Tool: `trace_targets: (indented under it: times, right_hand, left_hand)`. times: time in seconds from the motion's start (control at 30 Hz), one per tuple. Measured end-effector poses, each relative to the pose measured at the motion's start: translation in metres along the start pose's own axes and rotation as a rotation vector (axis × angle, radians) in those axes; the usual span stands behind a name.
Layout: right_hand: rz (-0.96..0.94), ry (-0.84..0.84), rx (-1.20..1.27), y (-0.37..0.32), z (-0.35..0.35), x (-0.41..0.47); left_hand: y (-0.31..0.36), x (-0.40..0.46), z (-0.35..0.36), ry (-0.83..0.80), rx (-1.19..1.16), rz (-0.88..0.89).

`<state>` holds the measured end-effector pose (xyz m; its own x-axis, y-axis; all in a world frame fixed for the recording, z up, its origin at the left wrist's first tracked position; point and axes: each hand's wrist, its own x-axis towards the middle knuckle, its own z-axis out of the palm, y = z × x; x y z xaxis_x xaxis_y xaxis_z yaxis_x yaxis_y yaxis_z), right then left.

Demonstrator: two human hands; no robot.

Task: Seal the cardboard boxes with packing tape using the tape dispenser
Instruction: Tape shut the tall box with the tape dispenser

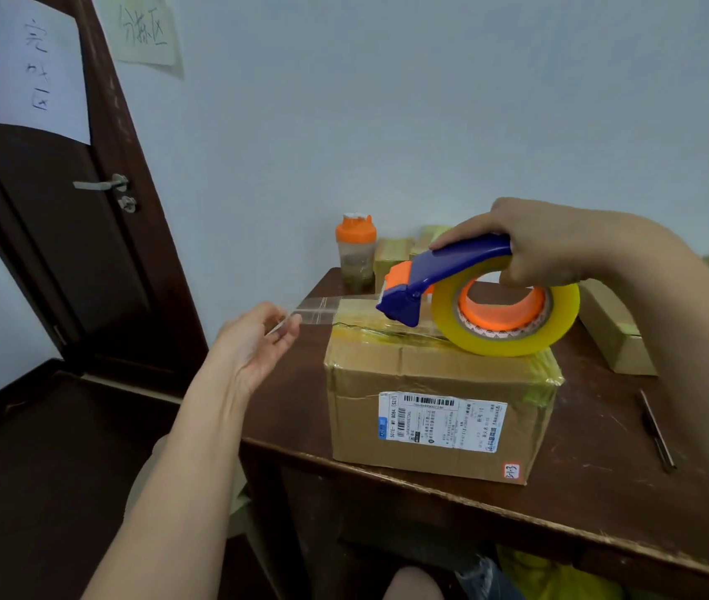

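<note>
Label text on box too small to read. Right hand hides the tape dispenser handle's rear. Counter cut off at right edge; boxes behind the roll partly hidden.

Blue tape dispenser atop taped box

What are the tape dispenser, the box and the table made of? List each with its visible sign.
Tape dispenser: likely plastic, glossy blue and orange moulded shell.
Box: corrugated cardboard, matte brown, creased under shiny tape.
Table: seemingly dark wood or veneer, worn pale along its edge.
</note>
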<state>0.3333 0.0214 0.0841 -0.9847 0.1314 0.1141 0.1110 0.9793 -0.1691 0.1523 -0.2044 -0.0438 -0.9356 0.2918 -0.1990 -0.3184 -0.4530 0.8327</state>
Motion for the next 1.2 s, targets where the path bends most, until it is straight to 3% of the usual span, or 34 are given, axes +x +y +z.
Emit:
trace_targets:
  times: [0.87, 1.07, 1.2]
  right_hand:
    - [0.012, 0.005, -0.128, -0.005, 0.013, 0.018]
    - [0.005, 0.009, -0.119, -0.003, 0.015, 0.021]
    - [0.001, 0.006, -0.119, -0.002, 0.015, 0.020]
  left_hand:
    - [-0.039, 0.020, -0.011, 0.110, 0.297, -0.015]
    - [-0.067, 0.020, -0.005, 0.018, 0.562, -0.161]
    - [-0.098, 0.014, -0.005, 0.003, 0.896, -0.110]
